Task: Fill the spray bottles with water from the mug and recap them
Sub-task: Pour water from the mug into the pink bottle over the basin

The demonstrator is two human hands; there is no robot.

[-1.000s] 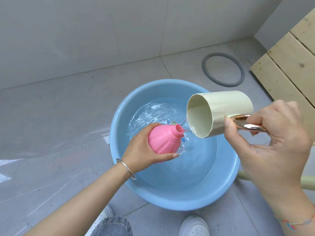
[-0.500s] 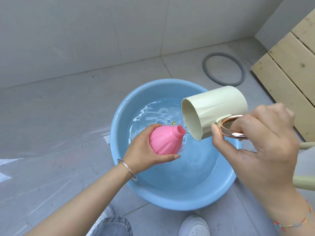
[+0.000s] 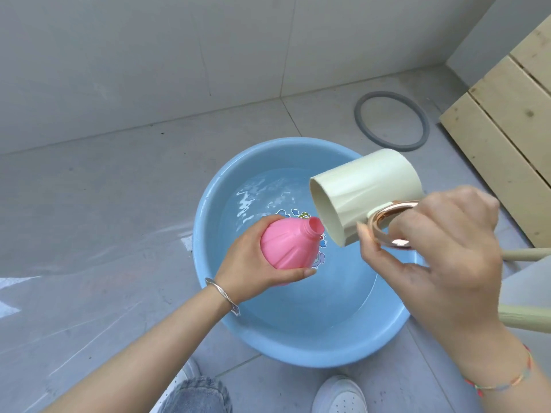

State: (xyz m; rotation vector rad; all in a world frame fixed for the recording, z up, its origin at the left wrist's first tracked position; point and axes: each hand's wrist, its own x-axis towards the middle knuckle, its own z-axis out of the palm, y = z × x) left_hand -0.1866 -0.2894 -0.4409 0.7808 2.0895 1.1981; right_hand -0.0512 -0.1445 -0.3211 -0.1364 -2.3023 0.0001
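Note:
My left hand (image 3: 253, 265) grips a pink spray bottle (image 3: 287, 245) with no cap, tilted so its open neck points up and to the right over the blue basin (image 3: 208, 242). My right hand (image 3: 432, 248) holds a cream mug (image 3: 366, 195) by its rose-gold handle (image 3: 390, 228). The mug lies tipped on its side, its mouth facing left and its lower rim right beside the bottle's neck. No stream of water is visible between them. No bottle cap is in view.
The basin holds shallow water and stands on grey floor tiles. A grey rubber ring (image 3: 392, 120) lies behind it, and wooden planks (image 3: 507, 120) stand at the right. Pale green bars (image 3: 524, 318) cross at right. My white shoes (image 3: 340, 394) are just below the basin.
The mug has tipped further and risen a little, its mouth moving left over the bottle's neck. The pour that was visible has stopped. The bottle has barely moved.

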